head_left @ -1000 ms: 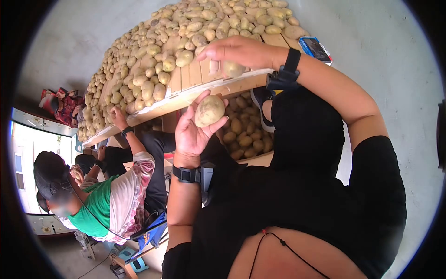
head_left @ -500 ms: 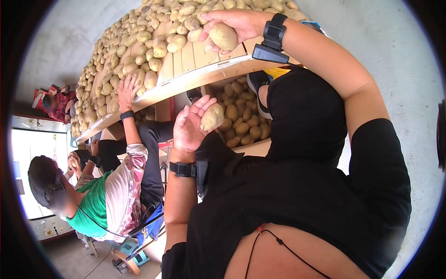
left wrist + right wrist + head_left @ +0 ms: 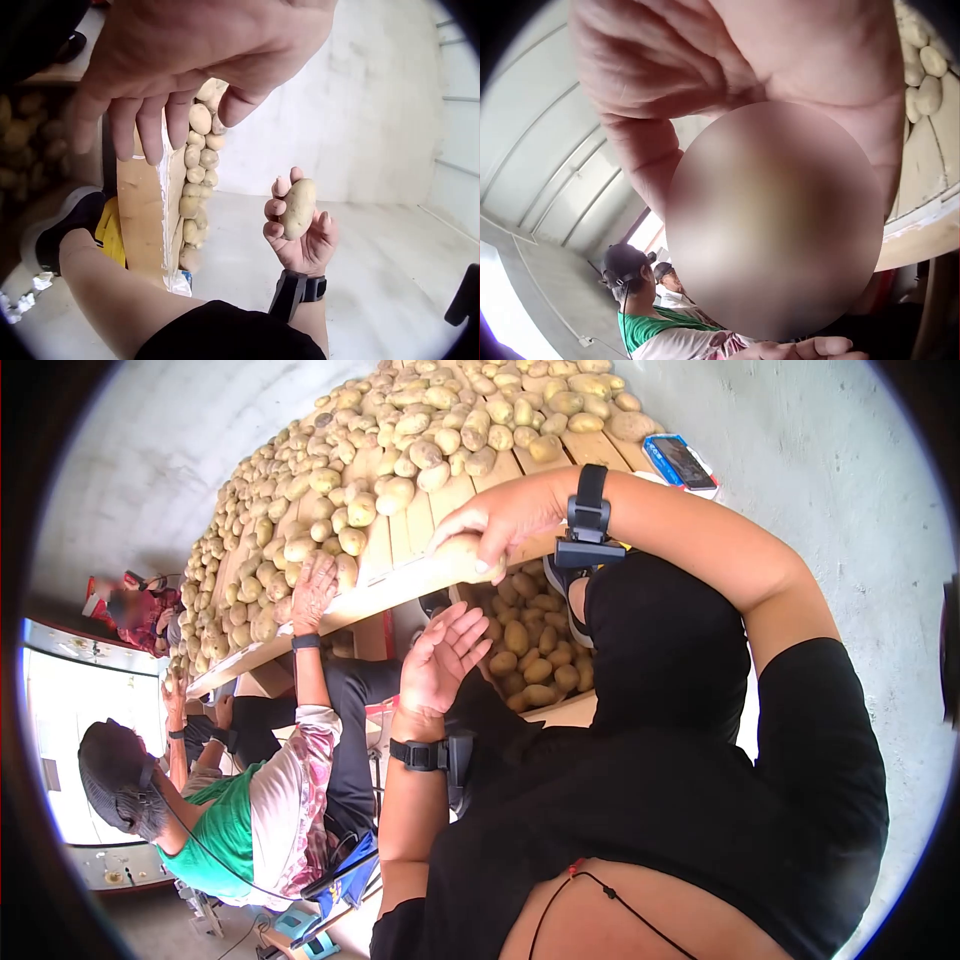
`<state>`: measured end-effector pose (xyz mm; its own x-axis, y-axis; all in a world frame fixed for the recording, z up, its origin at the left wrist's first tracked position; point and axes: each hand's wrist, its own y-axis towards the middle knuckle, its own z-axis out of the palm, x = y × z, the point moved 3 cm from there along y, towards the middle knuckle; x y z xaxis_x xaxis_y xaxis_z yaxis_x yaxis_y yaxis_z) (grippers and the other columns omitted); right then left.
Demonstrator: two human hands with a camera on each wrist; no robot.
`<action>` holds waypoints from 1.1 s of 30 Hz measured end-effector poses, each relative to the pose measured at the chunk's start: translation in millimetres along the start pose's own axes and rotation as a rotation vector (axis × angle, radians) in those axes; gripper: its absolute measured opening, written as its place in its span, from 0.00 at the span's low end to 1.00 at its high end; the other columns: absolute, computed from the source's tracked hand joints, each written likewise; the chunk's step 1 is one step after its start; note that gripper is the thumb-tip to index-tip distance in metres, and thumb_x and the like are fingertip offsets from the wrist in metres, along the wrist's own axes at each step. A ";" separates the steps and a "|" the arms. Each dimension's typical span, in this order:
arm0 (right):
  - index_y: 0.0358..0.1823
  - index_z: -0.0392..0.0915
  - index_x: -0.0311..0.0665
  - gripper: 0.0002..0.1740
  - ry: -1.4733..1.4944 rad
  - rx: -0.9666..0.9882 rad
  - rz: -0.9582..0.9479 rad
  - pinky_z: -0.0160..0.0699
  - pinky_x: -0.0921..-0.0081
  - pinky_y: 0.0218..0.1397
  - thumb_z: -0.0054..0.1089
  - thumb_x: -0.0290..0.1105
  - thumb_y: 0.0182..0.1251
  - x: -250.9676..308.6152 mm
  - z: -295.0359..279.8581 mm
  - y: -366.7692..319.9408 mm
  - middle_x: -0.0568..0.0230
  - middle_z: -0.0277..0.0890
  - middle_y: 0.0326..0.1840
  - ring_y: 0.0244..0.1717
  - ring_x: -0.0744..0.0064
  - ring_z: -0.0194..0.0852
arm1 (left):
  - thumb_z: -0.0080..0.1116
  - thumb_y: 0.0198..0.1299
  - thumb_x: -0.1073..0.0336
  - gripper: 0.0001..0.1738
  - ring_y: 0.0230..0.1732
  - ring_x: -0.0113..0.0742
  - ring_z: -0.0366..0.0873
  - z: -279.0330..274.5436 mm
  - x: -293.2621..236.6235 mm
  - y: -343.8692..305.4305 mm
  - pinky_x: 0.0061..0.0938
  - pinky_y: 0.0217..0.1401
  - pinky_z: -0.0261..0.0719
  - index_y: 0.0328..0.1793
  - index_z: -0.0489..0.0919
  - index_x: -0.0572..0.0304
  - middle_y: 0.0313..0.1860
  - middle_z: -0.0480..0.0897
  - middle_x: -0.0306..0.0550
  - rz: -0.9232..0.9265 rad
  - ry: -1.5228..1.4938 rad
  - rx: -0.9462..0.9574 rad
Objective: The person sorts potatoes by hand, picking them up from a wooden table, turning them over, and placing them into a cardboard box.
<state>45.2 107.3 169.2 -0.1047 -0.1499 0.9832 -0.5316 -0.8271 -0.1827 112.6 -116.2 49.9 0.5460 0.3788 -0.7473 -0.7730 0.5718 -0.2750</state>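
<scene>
My right hand [image 3: 515,515] grips a pale tan potato [image 3: 462,557] above the table's front edge. In the left wrist view, fingers curl around this oblong potato [image 3: 299,208]. A blurred disc hides what the palm [image 3: 742,52] holds in the right wrist view. Below it, my left hand [image 3: 438,665] is empty, with its palm turned up and fingers extended. A box of potatoes [image 3: 535,645] sits under the table edge, just right of the left hand.
Many potatoes [image 3: 410,425] cover the slatted wooden table [image 3: 400,532]. A phone [image 3: 683,462] on a blue box lies at its right corner. To my left sits a person in a green vest [image 3: 225,835], a hand [image 3: 312,595] on the potatoes. Another person [image 3: 140,615] is farther off.
The potato in my left hand is gone from it, and that palm is bare. My right hand has brought its potato from over the table towards me. The neighbour's hand shifted along the potatoes.
</scene>
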 end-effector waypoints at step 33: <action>0.63 0.79 0.35 0.26 -0.408 0.089 -0.004 0.77 0.73 0.59 0.70 0.28 0.61 0.4 13.3 13.8 0.61 0.83 0.55 0.54 0.72 0.79 | 0.63 0.60 0.45 0.46 0.79 0.62 0.60 50.2 -36.6 -28.3 0.65 0.76 0.62 0.80 0.61 0.60 0.80 0.60 0.63 0.232 -0.212 0.230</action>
<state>49.0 88.6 167.2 0.2486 -0.3337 0.9093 -0.4547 -0.8691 -0.1947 130.7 -109.7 115.4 0.4382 0.6456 -0.6254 -0.8043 0.5923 0.0480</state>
